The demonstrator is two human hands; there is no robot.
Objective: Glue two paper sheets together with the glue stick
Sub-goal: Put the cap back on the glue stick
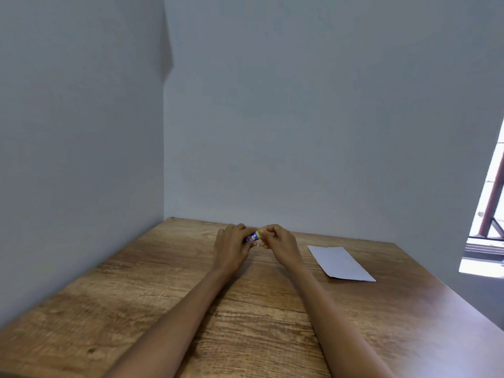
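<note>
**Glue stick held in both hands above the far part of the worktop**

A glue stick point(253, 237) is held between two hands above the wooden worktop point(169, 304), toward its far edge. The left hand point(231, 246) is wrapped round the blue labelled body, its grip closed on the stick. The right hand point(277, 241) is met at the stick's yellow-banded end, where its fingertips point(264, 231) are pinched together on that end; whether a cap is being gripped there cannot be told, since the end is hidden by the fingers. Only a short stretch of the stick is left visible between the two hands. Both bare forearms are stretched from the near edge of the worktop toward the stick, and a large share of the middle of the worktop is covered by them.

White paper point(341, 263) is laid flat on the worktop to the right of the glue stick, well apart from it and from both hands. Whether one sheet or two stacked sheets lie there cannot be told. Nothing is placed between the paper and the hands.

Beyond the glue stick the worktop is closed in by plain grey walls point(300, 118) at the back and the left. Far to the right of the paper, a bright opening with a reddish-brown post point(493, 197) is seen past the wall's edge.
</note>
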